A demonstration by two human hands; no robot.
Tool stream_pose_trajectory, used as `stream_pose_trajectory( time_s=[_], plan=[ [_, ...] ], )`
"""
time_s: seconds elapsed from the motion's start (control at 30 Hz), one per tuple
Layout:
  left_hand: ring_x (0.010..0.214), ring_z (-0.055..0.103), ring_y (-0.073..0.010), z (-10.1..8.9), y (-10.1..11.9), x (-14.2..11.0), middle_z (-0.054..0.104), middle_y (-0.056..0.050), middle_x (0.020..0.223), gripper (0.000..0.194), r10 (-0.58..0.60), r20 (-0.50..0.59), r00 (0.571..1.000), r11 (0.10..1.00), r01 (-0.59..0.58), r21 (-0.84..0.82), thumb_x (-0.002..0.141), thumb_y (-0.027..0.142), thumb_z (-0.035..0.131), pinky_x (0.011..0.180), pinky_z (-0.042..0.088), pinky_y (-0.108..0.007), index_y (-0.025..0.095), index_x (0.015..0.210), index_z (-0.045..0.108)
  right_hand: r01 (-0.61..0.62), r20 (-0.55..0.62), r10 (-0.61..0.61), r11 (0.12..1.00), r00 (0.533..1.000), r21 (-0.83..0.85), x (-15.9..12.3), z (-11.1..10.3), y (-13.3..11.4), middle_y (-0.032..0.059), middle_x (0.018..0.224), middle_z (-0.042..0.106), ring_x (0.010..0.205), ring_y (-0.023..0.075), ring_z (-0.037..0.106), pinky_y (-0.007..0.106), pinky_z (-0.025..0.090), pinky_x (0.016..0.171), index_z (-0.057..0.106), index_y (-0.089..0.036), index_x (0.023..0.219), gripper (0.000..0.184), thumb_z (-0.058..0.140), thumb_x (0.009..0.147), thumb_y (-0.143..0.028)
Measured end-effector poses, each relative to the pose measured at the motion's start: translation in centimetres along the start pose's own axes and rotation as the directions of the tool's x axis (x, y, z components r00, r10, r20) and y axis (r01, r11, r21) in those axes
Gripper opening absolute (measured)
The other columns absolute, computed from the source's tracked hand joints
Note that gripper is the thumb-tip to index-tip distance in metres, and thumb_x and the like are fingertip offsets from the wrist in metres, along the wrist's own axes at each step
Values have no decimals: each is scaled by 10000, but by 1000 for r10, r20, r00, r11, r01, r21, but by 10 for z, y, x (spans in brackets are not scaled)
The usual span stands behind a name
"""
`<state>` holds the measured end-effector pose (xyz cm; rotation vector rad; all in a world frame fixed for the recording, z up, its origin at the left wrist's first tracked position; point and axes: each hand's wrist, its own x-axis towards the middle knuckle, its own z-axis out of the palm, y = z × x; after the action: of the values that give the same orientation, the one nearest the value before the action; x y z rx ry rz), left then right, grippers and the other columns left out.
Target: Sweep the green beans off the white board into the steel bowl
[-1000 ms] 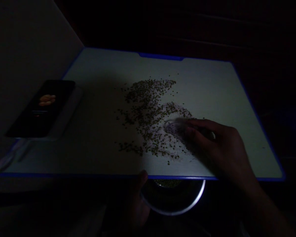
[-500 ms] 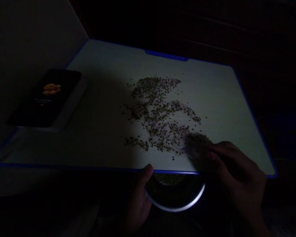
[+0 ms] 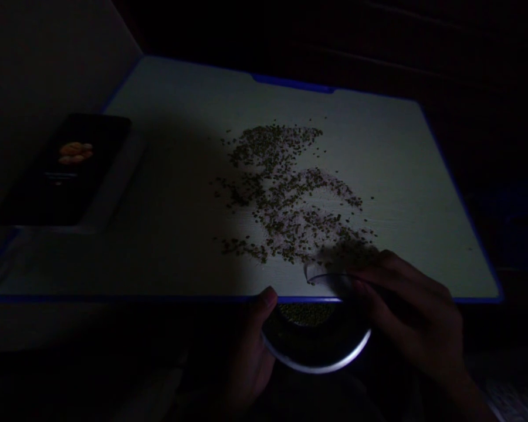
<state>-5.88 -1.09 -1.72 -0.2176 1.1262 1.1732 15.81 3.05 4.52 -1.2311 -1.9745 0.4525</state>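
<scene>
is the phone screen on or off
On: the phone shows a lit orange picture with a faint line of text below it.

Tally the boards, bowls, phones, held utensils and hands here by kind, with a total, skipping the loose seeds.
Board: 1
Bowl: 1
Phone: 1
Curved utensil: 1
Hands: 2, left hand and right hand
Total: 6
Seeds left out, too many to count.
</scene>
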Motion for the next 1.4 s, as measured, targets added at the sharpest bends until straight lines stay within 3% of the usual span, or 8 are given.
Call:
stream_pose_trajectory(
  time_s=[0.2,0.47,0.6,0.7,0.9,1.17,1.3,1.4],
  plan=[
    [1552,682,-506,3,3,-4,915,-151,1363,623,-34,40,999,999,35,0,588,459,1165,1347,516,-616,207,1097,909,111,74,-114,993,991,38,4,-2,3,52,1053,886,936,181,847,317,653,781,830,-219,1188,165,761,1060,-141],
    [1505,727,-486,3,3,-5,921,-137,1350,642,-14,-9,1000,1000,14,-8,614,418,1148,1331,534,-593,200,1162,895,151,59,-155,987,986,56,0,-3,10,51,1068,888,968,203,851,357,663,821,841,-223,1162,179,768,1038,-116],
    [1491,743,-468,1,3,-3,942,-107,1287,632,-20,6,1000,1000,20,8,643,435,1126,1317,557,-541,233,1197,898,-54,-74,57,998,996,45,-13,-8,10,-1,1037,870,889,185,821,326,656,750,860,-307,1190,218,799,1043,-158],
    [1511,731,-452,0,3,-3,946,-79,1272,691,13,36,999,1000,-14,28,693,434,1103,1310,568,-528,270,1325,875,-242,-225,241,970,944,20,-22,-14,9,-9,1049,862,901,197,822,326,651,739,879,-346,1161,202,810,1050,-192],
    [1512,717,-504,0,5,-4,946,-95,1251,821,-12,-18,1000,1000,12,26,642,420,1123,1294,581,-601,263,1397,844,-165,-98,161,986,982,-27,-17,-11,4,-4,1027,878,884,208,828,351,659,761,877,-332,1169,168,799,1057,-234],
    [1520,716,-482,2,4,-2,945,-98,1276,767,-11,-51,999,1000,11,13,676,396,1087,1345,526,-583,252,1391,850,-337,-223,307,935,925,-111,-10,-8,10,8,1169,903,1019,208,850,353,640,857,878,-327,1220,150,782,1107,-348],
    [1528,715,-457,0,4,-2,942,-87,1293,695,-8,-42,999,1000,8,8,701,393,1089,1378,488,-556,251,1346,875,-222,-139,209,971,968,-90,-3,-6,5,21,1148,909,1004,209,851,368,632,858,870,-293,1205,138,777,1104,-295],
    [1516,718,-481,0,4,-2,952,-96,1235,658,-31,-61,998,999,31,5,613,408,1136,1378,489,-560,236,1209,918,-133,-74,129,990,989,-51,0,-4,3,20,1102,907,960,203,843,374,627,835,854,-275,1183,118,783,1092,-251]
  ],
)
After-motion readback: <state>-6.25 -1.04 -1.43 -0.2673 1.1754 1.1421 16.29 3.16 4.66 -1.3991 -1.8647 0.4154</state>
